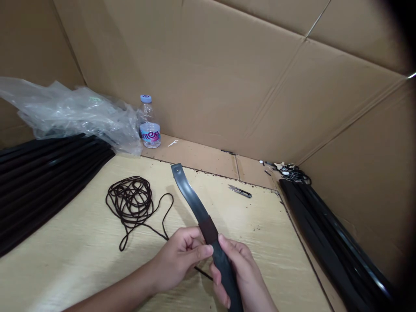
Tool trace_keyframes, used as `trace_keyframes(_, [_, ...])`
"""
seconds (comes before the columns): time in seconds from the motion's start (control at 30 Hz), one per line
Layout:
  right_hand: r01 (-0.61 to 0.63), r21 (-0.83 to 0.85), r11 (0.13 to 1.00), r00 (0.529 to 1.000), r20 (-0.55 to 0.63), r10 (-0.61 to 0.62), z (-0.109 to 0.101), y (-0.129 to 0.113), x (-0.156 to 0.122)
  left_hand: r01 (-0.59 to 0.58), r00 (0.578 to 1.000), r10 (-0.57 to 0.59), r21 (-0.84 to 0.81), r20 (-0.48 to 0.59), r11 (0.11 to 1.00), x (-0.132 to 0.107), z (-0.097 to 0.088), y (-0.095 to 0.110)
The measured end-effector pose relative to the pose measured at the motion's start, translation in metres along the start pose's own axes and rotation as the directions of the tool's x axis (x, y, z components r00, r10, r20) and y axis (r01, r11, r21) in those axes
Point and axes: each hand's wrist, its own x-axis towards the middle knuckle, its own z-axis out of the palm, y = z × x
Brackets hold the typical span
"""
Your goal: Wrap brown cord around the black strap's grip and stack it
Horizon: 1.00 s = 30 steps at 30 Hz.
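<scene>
A long dark metal strip [190, 195] slants up from my hands toward the back of the wooden table [81, 242]. A band of dark brown cord [208, 229] is wound round its middle. My right hand [238, 277] is closed round the strip's lower part. My left hand [178, 260] pinches at the wound band, thumb against the strip. A thin dark cord runs from under my hands to a loose coil of cord [131, 201] lying on the table to the left.
Small thread snips [239, 191] lie behind the strip. A water bottle [149, 123] stands at the back beside a crumpled plastic bag [74, 112]. Stacks of black strips lie at left [42, 177] and right [328, 242]. Cardboard walls [227, 78] enclose the table.
</scene>
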Motion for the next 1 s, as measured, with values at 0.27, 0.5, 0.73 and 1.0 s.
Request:
trace_keyframes(0.27, [0.012,0.018,1.000,1.000,-0.027,-0.011,0.002,-0.001,0.000,-0.014,0.999,0.013,-0.003,-0.037,1.000,0.000,0.000,-0.001])
trace_keyframes(0.5, [0.086,0.110,0.990,0.996,-0.028,-0.084,0.003,-0.001,0.001,-0.014,1.000,0.014,-0.130,0.001,0.991,0.003,0.002,0.000])
trace_keyframes(0.73, [0.112,0.129,0.985,0.991,0.063,-0.121,0.000,-0.010,-0.006,0.037,0.984,-0.051,-0.082,-0.171,0.996,0.006,-0.010,0.002])
trace_keyframes(1.0, [-0.035,0.057,0.998,0.995,0.096,0.029,-0.008,-0.001,-0.001,0.037,0.999,-0.034,-0.098,0.026,0.995,0.005,-0.012,0.001])
